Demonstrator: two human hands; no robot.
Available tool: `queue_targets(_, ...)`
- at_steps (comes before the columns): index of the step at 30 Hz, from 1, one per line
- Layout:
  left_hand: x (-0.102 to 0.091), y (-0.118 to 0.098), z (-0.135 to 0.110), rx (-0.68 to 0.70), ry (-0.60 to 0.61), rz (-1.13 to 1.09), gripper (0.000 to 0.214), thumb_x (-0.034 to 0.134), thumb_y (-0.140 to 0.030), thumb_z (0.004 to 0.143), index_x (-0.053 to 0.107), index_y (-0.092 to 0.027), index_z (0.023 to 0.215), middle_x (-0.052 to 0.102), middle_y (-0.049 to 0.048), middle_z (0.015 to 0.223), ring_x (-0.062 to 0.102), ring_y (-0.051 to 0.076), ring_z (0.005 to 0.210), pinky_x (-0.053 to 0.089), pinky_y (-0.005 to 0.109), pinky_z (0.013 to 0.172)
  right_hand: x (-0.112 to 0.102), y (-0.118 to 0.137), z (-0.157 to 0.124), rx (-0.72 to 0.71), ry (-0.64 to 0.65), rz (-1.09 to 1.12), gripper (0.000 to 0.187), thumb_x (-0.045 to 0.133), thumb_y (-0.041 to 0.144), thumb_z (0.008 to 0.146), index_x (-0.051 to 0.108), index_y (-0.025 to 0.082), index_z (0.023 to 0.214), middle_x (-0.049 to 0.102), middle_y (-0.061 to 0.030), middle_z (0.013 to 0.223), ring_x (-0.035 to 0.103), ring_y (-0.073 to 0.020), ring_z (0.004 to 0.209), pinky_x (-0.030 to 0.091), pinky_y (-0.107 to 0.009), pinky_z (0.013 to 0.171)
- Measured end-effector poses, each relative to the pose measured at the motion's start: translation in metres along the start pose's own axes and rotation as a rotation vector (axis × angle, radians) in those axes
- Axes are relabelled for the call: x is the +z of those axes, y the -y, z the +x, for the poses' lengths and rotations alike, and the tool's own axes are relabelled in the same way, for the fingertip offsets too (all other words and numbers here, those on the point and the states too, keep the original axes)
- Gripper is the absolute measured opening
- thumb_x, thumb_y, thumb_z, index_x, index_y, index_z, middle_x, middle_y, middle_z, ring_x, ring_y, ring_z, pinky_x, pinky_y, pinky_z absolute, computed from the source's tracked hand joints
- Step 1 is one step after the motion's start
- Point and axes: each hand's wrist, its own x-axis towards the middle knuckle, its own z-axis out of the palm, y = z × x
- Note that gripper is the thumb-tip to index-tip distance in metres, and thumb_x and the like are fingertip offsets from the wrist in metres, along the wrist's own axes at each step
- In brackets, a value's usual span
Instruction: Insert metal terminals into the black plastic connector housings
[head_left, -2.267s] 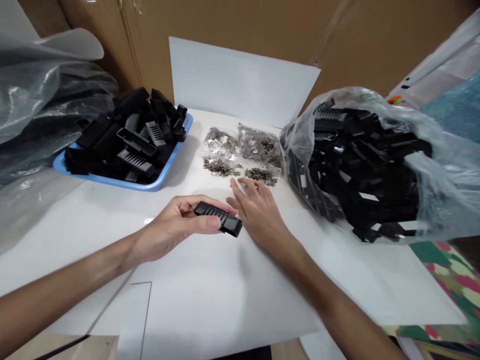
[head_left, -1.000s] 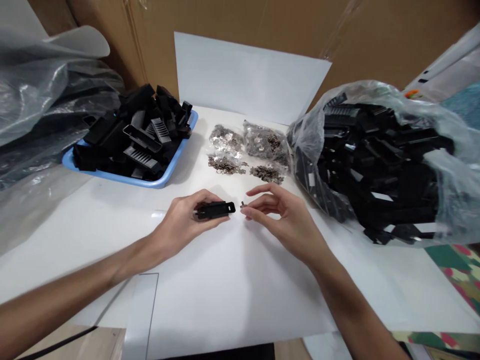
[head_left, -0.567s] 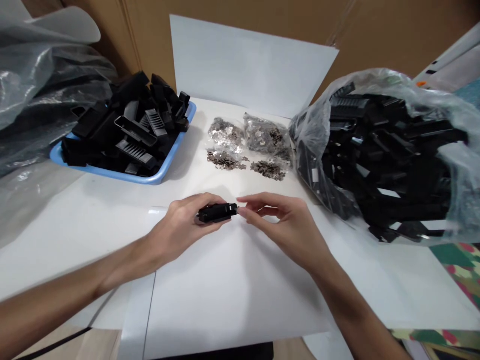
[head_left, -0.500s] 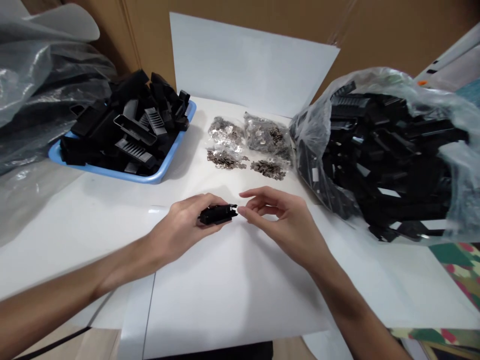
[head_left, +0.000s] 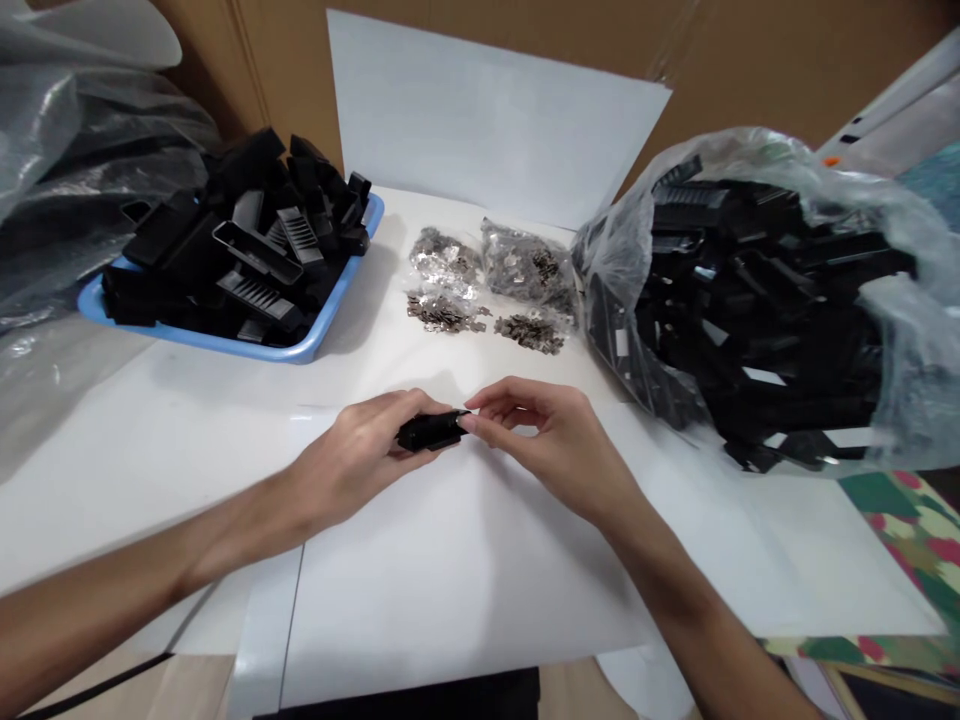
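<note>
My left hand (head_left: 364, 445) is closed around a black plastic housing (head_left: 429, 431), a small oblong piece held level above the white work surface. The fingertips and thumb of my right hand (head_left: 536, 430) come together at the right end of this housing and touch it. Anything small pinched there is hidden by those fingers. Beyond my hands lie two loose piles of small metal clips, a left pile (head_left: 442, 313) and a right pile (head_left: 529, 333).
Clear bags of metal pieces (head_left: 525, 265) lie behind the piles. A blue basket (head_left: 319, 338) heaped with black plastic parts stands at left. On the right, a large clear plastic bag (head_left: 919, 340) holds more black parts. A white board (head_left: 487, 110) leans at the back.
My right hand has moved left, bringing its thumb and fingertips onto the end of the housing. My left hand keeps its hold. The view has shifted slightly.
</note>
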Motion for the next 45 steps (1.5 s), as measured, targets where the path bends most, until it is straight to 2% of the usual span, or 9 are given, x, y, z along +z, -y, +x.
queue_targets(4,0.002,0.0,0.001,0.027,0.017,0.067,0.021,0.066,-0.033,0.101,0.07,-0.025,0.119,0.079,0.0038,0.11,0.076,0.023,0.096,0.061,0.033,0.085,0.009,0.004,-0.007,-0.081,-0.075,-0.146,0.003,0.072,0.022,0.092,0.075,0.023,0.092,0.079,-0.0007,0.085,0.073,-0.0182,0.074,0.059,-0.031,0.07)
queue_targets(13,0.012,0.006,0.0,0.195,-0.019,0.27,0.018,0.064,-0.023,0.103,0.063,-0.021,0.121,0.077,0.0084,0.114,0.076,0.026,0.106,0.061,0.037,0.092,0.026,0.001,-0.018,-0.306,-0.227,-0.618,0.015,0.06,0.014,0.098,0.073,0.021,0.093,0.076,-0.0044,0.081,0.073,-0.0216,0.073,0.056,-0.033,0.068)
queue_targets(16,0.011,0.006,0.001,0.249,-0.048,0.304,0.019,0.066,-0.02,0.102,0.062,-0.019,0.121,0.077,0.0083,0.111,0.077,0.025,0.104,0.062,0.035,0.088,0.024,0.003,-0.018,-0.26,-0.229,-0.542,0.014,0.061,0.014,0.096,0.073,0.021,0.098,0.078,-0.0042,0.086,0.074,-0.0211,0.075,0.058,-0.033,0.07)
queue_targets(21,0.009,0.003,0.001,0.285,-0.075,0.327,0.021,0.066,-0.017,0.102,0.061,-0.019,0.123,0.077,0.0055,0.104,0.078,0.021,0.096,0.062,0.03,0.079,0.016,0.009,-0.017,-0.059,-0.211,-0.296,0.014,0.069,0.016,0.091,0.07,0.022,0.104,0.076,0.0019,0.081,0.073,-0.0165,0.07,0.058,-0.029,0.068)
queue_targets(26,0.009,0.001,0.002,0.351,-0.063,0.335,0.018,0.061,-0.017,0.105,0.06,-0.019,0.123,0.076,0.0041,0.1,0.077,0.019,0.092,0.062,0.028,0.078,0.013,0.01,-0.015,0.007,-0.183,-0.21,0.015,0.073,0.017,0.09,0.068,0.022,0.104,0.074,0.0033,0.079,0.07,-0.0146,0.068,0.057,-0.028,0.068)
queue_targets(31,0.007,0.002,0.0,0.376,-0.091,0.323,0.015,0.059,-0.02,0.107,0.06,-0.019,0.122,0.075,0.0026,0.096,0.076,0.017,0.086,0.061,0.026,0.074,0.007,0.004,-0.009,0.049,-0.125,-0.038,0.015,0.08,0.031,0.091,0.073,0.021,0.098,0.073,0.0006,0.078,0.071,-0.0172,0.073,0.058,-0.03,0.069)
queue_targets(35,0.005,0.002,-0.002,0.295,-0.123,0.23,0.016,0.067,-0.021,0.103,0.063,-0.022,0.118,0.078,0.001,0.103,0.076,0.015,0.088,0.061,0.022,0.073,-0.004,-0.001,-0.004,0.081,-0.001,0.074,0.022,0.08,0.044,0.093,0.077,0.022,0.095,0.075,-0.0017,0.082,0.072,-0.0187,0.077,0.059,-0.031,0.07)
queue_targets(40,0.001,0.001,0.003,0.125,-0.138,0.044,0.019,0.079,-0.027,0.095,0.069,-0.024,0.111,0.079,-0.0036,0.099,0.075,0.012,0.081,0.058,0.016,0.066,-0.015,-0.002,-0.002,-0.006,0.156,0.086,0.031,0.083,0.037,0.09,0.079,0.027,0.12,0.079,-0.0042,0.115,0.075,-0.0203,0.098,0.062,-0.034,0.088)
queue_targets(45,-0.002,0.002,0.003,0.149,-0.17,0.046,0.022,0.081,-0.026,0.094,0.069,-0.025,0.113,0.079,-0.0041,0.1,0.074,0.01,0.081,0.058,0.014,0.068,-0.013,0.002,0.002,0.0,0.177,0.175,0.022,0.079,0.039,0.093,0.084,0.026,0.11,0.083,-0.0051,0.109,0.077,-0.023,0.101,0.062,-0.037,0.091)
